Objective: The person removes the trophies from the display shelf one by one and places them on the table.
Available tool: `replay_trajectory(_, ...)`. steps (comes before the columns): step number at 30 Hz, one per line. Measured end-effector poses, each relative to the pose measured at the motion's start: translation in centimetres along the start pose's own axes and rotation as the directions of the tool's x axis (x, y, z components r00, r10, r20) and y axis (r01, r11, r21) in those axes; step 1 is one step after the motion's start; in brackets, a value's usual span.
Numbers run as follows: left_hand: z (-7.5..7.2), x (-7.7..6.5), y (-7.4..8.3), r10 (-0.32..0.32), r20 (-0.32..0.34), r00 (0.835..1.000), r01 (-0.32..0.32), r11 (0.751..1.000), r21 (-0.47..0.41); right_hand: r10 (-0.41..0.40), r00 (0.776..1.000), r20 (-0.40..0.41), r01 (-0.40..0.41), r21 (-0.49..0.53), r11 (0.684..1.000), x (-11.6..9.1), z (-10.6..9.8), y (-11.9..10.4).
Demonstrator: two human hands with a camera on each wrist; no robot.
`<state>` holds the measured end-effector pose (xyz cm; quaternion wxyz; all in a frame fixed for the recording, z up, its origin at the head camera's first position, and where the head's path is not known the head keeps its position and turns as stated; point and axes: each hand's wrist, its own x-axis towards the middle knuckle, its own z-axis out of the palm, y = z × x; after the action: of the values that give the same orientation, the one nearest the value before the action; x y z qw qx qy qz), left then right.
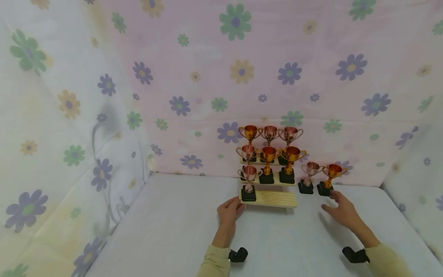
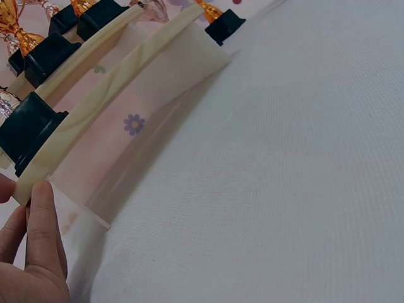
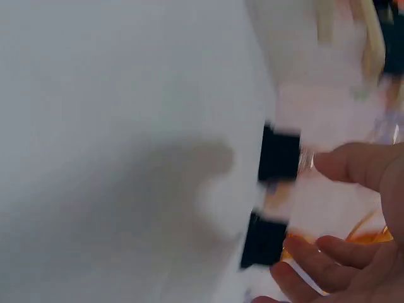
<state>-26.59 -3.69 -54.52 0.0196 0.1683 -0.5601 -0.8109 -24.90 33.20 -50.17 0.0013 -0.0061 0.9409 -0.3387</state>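
Note:
A three-step wooden stand [image 1: 273,199] carries several gold and rose-coloured trophy cups on black bases. My left hand [image 1: 232,207] rests at the lowest step's front left corner, and in the left wrist view a straight finger [image 2: 43,211] lies against that plank end [image 2: 95,120]. On that step stands a rose trophy [image 1: 248,181]. My right hand [image 1: 333,201] hovers with spread fingers just in front of a gold trophy [image 1: 331,176] on the table, holding nothing. Beside it is a rose trophy [image 1: 310,175]. The right wrist view is blurred: fingers [image 3: 319,252] near two black bases [image 3: 279,154].
The grey table top [image 1: 180,223] is boxed in by flowered cloth walls [image 1: 207,77] at the back and both sides. The stand sits near the back wall, right of centre. The lowest step's right part is bare wood.

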Motion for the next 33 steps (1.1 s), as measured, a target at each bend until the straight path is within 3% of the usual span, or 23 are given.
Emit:
replay_trajectory(2, 0.1, 0.0, 0.0, -0.004, 0.002, 1.0, 0.004, 1.0, -0.005, -0.099, 0.993, -0.069, 0.096, -0.036, 0.995, -1.1, 1.0, -1.8)
replay_trajectory(4, 0.1, 0.0, 0.0, 0.001, 0.002, 1.0, -0.001, 1.0, -0.008, -0.192, 0.97, -0.147, 0.188, -0.039, 0.981, -1.9, 2.1, -4.0)
replay_trajectory(10, -0.1, 0.0, 0.1, 0.004, 0.006, 1.0, -0.004, 1.0, -0.02, -0.391, 0.864, -0.317, 0.425, 0.043, 0.904, -2.3, 5.0, -10.4)
replay_trajectory(12, -0.1, 0.0, 0.1, -0.002, 0.004, 1.0, 0.002, 1.0, -0.018, -0.417, 0.843, -0.339, 0.471, 0.09, 0.878, -2.0, 5.8, -12.1)
replay_trajectory(19, -0.1, 0.0, -0.1, -0.017, 0.005, 1.0, 0.017, 1.0, -0.021, -0.408, 0.809, -0.423, 0.552, 0.312, 0.773, 0.3, 8.8, -16.3)
replay_trajectory(22, -0.1, -0.2, 0.0, -0.016, 0.005, 1.0, 0.016, 1.0, -0.008, -0.353, 0.822, -0.447, 0.533, 0.384, 0.754, 0.9, 9.7, -18.0)
replay_trajectory(27, -0.1, -0.4, 0.2, -0.008, 0.002, 1.0, 0.008, 1.0, -0.007, -0.264, 0.865, -0.428, 0.469, 0.498, 0.729, 0.8, 9.6, -21.3)
replay_trajectory(33, 0.0, -0.5, 0.4, -0.003, -0.001, 1.0, 0.003, 1.0, -0.016, -0.23, 0.882, -0.411, 0.449, 0.587, 0.674, 2.5, 10.8, -21.4)
